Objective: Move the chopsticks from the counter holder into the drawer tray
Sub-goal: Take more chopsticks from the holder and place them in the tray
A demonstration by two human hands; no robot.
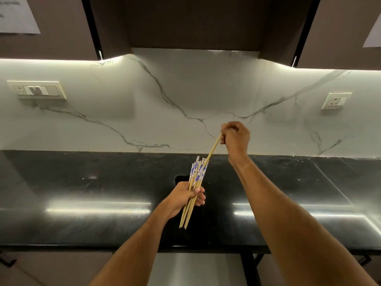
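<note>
Left hand (185, 198) fingers (199, 200) wrap a bundle of chopsticks (194, 182), tips pointing down; right hand (235, 137) fingers pinch a single chopstick (213, 148) higher up, its lower end at the bundle. Both hang above the dark table (82, 193), midway between front edge and marble wall (185, 89), bare room either side

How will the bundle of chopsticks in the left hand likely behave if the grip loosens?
The chopsticks look thin, stiff and light. Already fanned unevenly in the left hand, they would probably slide apart. Dropped on the glossy counter, they might roll or skid.
</note>
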